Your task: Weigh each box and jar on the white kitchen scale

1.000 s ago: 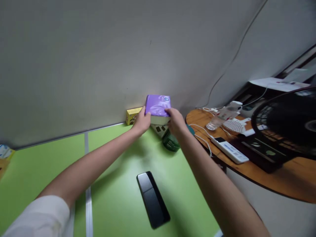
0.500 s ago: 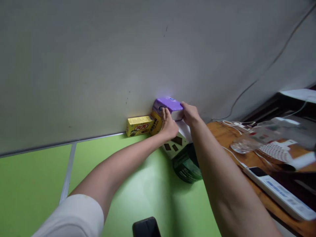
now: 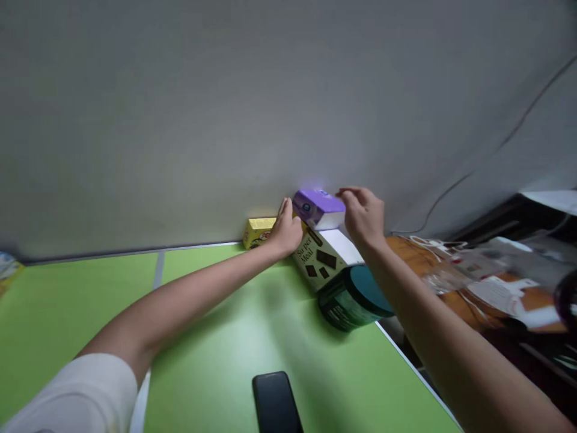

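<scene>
A purple-and-white pack (image 3: 321, 207) lies on top of the boxes against the wall. Just off its right end is my right hand (image 3: 364, 216), fingers bent and loose, nothing seen in them. My left hand (image 3: 287, 231) has its fingers stretched upward at the pack's left side, in front of a small yellow box (image 3: 260, 230) that it partly covers. Below the purple pack stands a cream "Super Meal" box (image 3: 315, 258) with brown bars printed on it. A dark green tub (image 3: 345, 304) with a teal lid is beside that box, nearer to me.
On the green table (image 3: 216, 355) lies a black phone (image 3: 276, 400) near the front. To the right is a wooden surface (image 3: 401, 246) with cables, a clear plastic bottle and white items. The grey wall (image 3: 180, 120) rises behind the table. A colourful packet (image 3: 6, 267) shows at the far left.
My right hand has come off the purple pack and moved slightly right. My left hand has slid left, away from the pack's front, uncovering more of the Super Meal box. The view has shifted.
</scene>
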Available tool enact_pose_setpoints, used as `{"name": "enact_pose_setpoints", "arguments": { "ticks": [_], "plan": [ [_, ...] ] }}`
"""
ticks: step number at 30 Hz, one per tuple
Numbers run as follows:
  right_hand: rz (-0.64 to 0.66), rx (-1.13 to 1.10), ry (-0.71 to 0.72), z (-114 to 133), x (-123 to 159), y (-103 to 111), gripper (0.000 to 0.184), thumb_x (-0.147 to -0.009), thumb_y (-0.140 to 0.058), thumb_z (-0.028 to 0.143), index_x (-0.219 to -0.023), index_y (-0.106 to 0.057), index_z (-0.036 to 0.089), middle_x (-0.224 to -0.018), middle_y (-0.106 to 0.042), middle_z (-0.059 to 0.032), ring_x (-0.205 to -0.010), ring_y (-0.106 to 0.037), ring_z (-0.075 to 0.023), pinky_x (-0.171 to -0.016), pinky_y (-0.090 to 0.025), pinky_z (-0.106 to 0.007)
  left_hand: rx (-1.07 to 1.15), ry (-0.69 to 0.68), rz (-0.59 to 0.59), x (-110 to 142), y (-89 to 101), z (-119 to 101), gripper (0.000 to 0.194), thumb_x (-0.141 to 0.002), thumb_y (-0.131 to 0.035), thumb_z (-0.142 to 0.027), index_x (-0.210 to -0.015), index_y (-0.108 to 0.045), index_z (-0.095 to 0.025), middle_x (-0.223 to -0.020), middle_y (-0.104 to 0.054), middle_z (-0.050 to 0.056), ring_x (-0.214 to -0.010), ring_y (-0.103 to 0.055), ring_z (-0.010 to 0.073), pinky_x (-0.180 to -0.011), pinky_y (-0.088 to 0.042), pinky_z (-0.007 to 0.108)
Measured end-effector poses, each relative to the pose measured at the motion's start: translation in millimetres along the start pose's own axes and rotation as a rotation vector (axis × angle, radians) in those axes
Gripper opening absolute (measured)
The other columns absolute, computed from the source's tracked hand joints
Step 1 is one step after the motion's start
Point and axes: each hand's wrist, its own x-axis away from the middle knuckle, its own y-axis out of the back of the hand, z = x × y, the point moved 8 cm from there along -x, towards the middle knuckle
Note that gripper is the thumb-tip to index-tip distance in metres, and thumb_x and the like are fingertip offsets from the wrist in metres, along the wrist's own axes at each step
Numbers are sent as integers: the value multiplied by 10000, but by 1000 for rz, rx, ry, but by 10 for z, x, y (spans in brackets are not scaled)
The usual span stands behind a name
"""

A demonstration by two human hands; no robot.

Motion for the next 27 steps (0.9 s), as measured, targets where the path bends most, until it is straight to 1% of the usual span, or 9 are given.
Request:
{"name": "enact_pose_setpoints", "arguments": {
  "ticks": [4, 6, 9, 13, 16, 19, 21, 24, 27],
  "plan": [
    [578, -181, 153, 1065, 1196, -549, 273, -765, -569, 477, -778, -693, 234, -807, -708, -62, -796, -654, -248, -773, -514, -387, 44, -60, 33, 1149, 812, -142, 599, -851, -369, -105, -1450, -346, -98, -1507, -386, 103, -1416, -308, 208, -1189, -199, 370],
    [775, -285, 152, 1441, 1823, -808, 288, -742, -621, 512, -811, -718, 250, -854, -729, -80, -824, -673, -276, -771, -535, -400, 19, -96, 5, 1801, 1197, -120, 625, -838, -419, -123, -1458, -334, -107, -1515, -376, 93, -1411, -317, 208, -1184, -225, 355],
    [1002, -447, 131, 1904, 2642, -1279, 252, -749, -660, 479, -845, -735, 259, -889, -734, -98, -830, -677, -285, -779, -554, -409, 15, -37, -118, 2588, 1806, 135, 607, -850, -425, -138, -1452, -357, -166, -1492, -419, 66, -1390, -354, 200, -1173, -264, 357],
    [1242, -626, 9, 2361, 3557, -2085, 252, -801, -626, 423, -934, -717, 230, -965, -722, -100, -895, -672, -272, -864, -538, -457, -24, 70, -339, 3213, 2784, 622, 601, -798, -455, -94, -1397, -434, -133, -1455, -463, 106, -1374, -382, 214, -1172, -261, 370],
    [1322, -697, -86, 2546, 4092, -2810, 276, -754, -673, 361, -968, -687, 188, -990, -709, -105, -928, -667, -266, -887, -525, -466, -89, 172, -554, 3501, 3649, 1000, 617, -744, -489, -73, -1359, -467, -116, -1471, -439, 126, -1397, -347, 230, -1178, -233, 367],
    [1307, -642, -128, 2635, 4467, -3593, 402, -674, -689, 312, -1047, -644, 168, -1010, -696, -106, -907, -670, -252, -841, -538, -438, -159, 244, -847, 3770, 4542, 1298, 631, -692, -474, -41, -1320, -470, -107, -1455, -453, 138, -1392, -356, 214, -1171, -235, 326],
    [1285, -595, -123, 2713, 4635, -4077, 548, -604, -701, 246, -1136, -602, 162, -1090, -676, -131, -1028, -641, -288, -874, -515, -459, -184, 276, -994, 3906, 5018, 1456, 643, -649, -469, -28, -1286, -462, -113, -1455, -438, 152, -1401, -338, 228, -1173, -223, 338],
    [1228, -552, -82, 2864, 4745, -4659, 746, -513, -699, 162, -1241, -535, 168, -1311, -564, -172, -1276, -473, -363, -986, -427, -520, -185, 297, -1120, 4003, 5477, 1671, 685, -585, -490, -34, -1255, -436, -164, -1475, -385, 153, -1438, -242, 284, -1183, -186, 411],
    [1165, -550, -19, 2994, 4747, -5047, 800, -479, -689, 130, -1260, -519, 151, -1387, -496, -176, -1342, -386, -387, -1088, -321, -515, -180, 289, -1203, 4011, 5682, 1887, 715, -547, -523, -59, -1240, -418, -201, -1474, -365, 152, -1445, -198, 331, -1184, -183, 441]
  ]
}}
